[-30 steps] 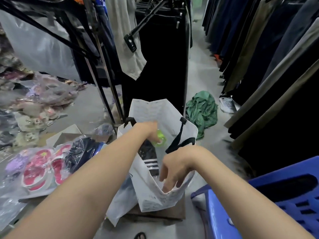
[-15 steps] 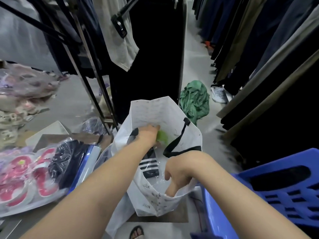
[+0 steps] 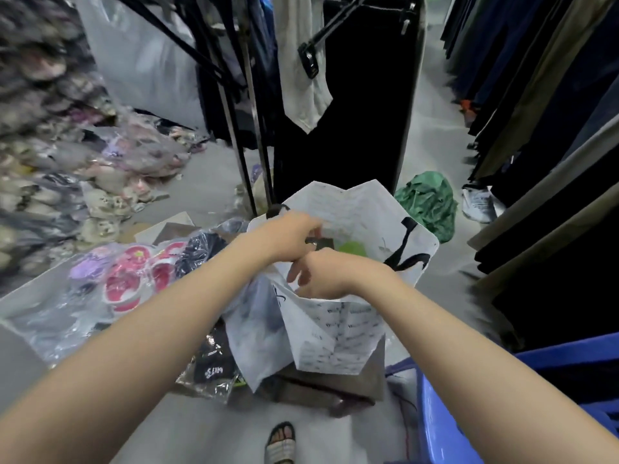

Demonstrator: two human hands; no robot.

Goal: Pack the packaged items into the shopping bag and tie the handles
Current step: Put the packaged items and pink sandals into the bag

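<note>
The white printed shopping bag [image 3: 338, 336] stands open on the floor in front of me, one black handle [image 3: 407, 254] lying over its right rim. A green packaged item [image 3: 353, 247] and a dark one [image 3: 323, 243] lie inside. My left hand [image 3: 288, 236] hovers over the bag's left rim, fingers pointing into the mouth; what it grips is hidden. My right hand [image 3: 321, 274] pinches the near rim close beside it. More packaged goods lie to the left: pink slippers [image 3: 125, 284], a dark garment [image 3: 201, 251] and a black pack [image 3: 214, 361].
A blue plastic crate [image 3: 469, 406] stands at lower right. Clothes racks [image 3: 249, 128] with hanging garments rise behind and to the right. A green cloth [image 3: 428, 202] and a white shoe [image 3: 479, 204] lie on the floor beyond. My sandalled foot [image 3: 281, 443] is below the bag.
My left hand has come up from inside the bag to its left rim. My right hand has slid left along the near rim, so the hands now almost touch.
</note>
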